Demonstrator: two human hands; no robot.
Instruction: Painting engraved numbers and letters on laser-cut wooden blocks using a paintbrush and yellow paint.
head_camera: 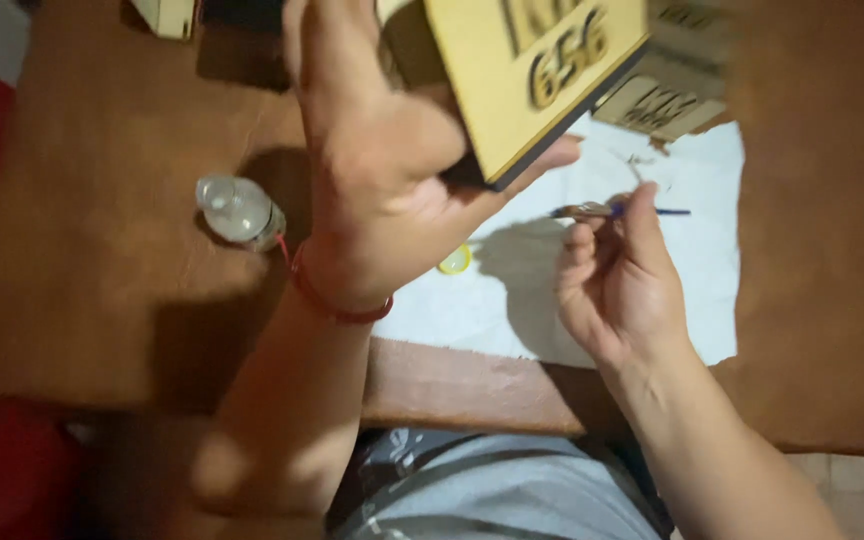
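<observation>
My left hand point(377, 160) is raised above the table and grips a flat yellow wooden plaque point(537, 70) with raised cut-out characters and a dark edge, tilted toward me. A red cord circles that wrist. My right hand point(617, 270) hovers lower over a white sheet point(692, 280), pinching a thin blue-handled paintbrush point(617, 211) with its bristles pointing left.
A brown wooden table point(102, 250) carries a clear plastic bottle point(239, 210) lying left of my wrist and a small yellow cap point(455, 261) on the sheet. More cut wooden pieces point(667, 95) rest at the sheet's far edge. A red surface lies at far left.
</observation>
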